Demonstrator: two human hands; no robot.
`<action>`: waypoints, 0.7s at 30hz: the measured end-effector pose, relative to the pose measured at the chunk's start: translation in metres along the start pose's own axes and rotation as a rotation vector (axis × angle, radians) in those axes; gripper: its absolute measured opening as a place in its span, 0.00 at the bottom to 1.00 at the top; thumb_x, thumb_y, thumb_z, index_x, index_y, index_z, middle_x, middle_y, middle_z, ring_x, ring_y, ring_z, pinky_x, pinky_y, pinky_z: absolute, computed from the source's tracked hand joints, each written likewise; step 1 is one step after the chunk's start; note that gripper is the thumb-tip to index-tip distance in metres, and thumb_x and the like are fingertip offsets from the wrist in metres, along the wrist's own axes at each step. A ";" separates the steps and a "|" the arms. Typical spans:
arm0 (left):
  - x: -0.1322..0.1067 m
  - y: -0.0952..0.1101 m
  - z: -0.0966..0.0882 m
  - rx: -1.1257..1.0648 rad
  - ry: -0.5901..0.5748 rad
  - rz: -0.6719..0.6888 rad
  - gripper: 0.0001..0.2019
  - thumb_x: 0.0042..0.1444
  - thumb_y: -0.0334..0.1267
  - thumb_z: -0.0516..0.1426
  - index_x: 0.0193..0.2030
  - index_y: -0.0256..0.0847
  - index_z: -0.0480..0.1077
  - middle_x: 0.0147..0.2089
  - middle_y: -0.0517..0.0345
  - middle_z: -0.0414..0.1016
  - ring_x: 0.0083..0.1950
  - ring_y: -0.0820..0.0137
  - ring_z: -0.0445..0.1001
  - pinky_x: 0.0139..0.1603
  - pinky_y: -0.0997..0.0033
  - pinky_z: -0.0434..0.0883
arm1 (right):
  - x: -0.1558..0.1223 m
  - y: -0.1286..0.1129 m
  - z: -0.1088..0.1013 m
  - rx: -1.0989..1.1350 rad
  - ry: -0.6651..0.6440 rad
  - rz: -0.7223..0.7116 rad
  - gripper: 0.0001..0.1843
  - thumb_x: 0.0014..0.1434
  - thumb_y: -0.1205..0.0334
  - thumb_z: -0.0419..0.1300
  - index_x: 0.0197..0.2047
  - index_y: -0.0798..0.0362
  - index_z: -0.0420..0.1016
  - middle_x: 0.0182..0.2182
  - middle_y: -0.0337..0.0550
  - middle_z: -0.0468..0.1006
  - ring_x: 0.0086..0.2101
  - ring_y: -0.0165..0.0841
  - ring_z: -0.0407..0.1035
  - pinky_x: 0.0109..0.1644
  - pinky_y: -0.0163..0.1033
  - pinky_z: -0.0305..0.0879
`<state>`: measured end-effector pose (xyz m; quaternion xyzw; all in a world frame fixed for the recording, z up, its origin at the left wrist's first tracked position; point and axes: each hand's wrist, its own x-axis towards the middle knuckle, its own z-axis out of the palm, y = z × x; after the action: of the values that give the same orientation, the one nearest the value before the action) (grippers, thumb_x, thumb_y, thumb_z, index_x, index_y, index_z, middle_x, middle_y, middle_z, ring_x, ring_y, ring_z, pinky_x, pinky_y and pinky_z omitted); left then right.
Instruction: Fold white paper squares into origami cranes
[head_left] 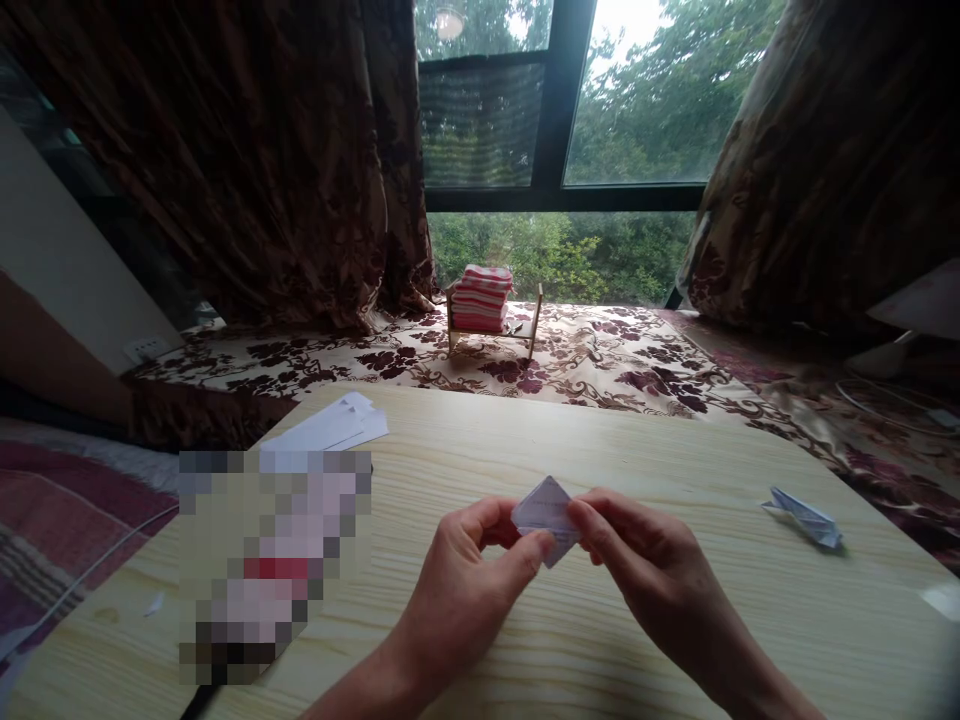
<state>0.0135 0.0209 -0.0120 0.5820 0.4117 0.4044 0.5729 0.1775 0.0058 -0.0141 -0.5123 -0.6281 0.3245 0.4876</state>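
Centrally, above the near edge of the wooden table (675, 450) | left hand (465, 570) and right hand (645, 560) both pinch a small folded white paper (546, 510) between them | finished paper figure (804, 517) lies far right of it | white sheets (330, 428) lie far left, behind.

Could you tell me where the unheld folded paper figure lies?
The figure lies at the right of the wooden table, beyond the right hand, in the head view.

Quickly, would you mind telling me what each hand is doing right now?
Left hand: closed, pinching the folded paper piece.
Right hand: closed, pinching the same folded paper piece from the other side.
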 end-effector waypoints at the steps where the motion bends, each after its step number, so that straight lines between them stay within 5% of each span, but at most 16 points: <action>1: 0.000 0.000 0.001 -0.005 0.009 0.009 0.10 0.53 0.41 0.60 0.35 0.36 0.75 0.33 0.54 0.77 0.38 0.67 0.73 0.41 0.70 0.68 | 0.000 -0.001 0.001 0.012 -0.016 0.001 0.16 0.61 0.53 0.55 0.26 0.53 0.72 0.21 0.37 0.70 0.23 0.28 0.63 0.26 0.31 0.60; 12: 0.001 0.002 0.001 -0.074 0.071 0.012 0.14 0.54 0.44 0.58 0.28 0.34 0.74 0.26 0.57 0.73 0.29 0.73 0.68 0.32 0.76 0.65 | -0.004 0.002 0.005 -0.003 -0.027 -0.007 0.18 0.63 0.53 0.52 0.25 0.52 0.69 0.20 0.36 0.67 0.23 0.28 0.60 0.27 0.32 0.58; 21: 0.001 0.004 0.005 -0.147 0.050 -0.066 0.11 0.53 0.41 0.59 0.30 0.33 0.74 0.27 0.56 0.75 0.33 0.71 0.70 0.35 0.75 0.67 | -0.004 0.003 0.010 0.099 -0.092 0.056 0.16 0.61 0.52 0.54 0.30 0.53 0.72 0.23 0.38 0.72 0.24 0.28 0.64 0.27 0.32 0.60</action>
<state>0.0186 0.0198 -0.0077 0.5142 0.4139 0.4290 0.6167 0.1694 0.0036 -0.0215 -0.4895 -0.6184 0.3921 0.4736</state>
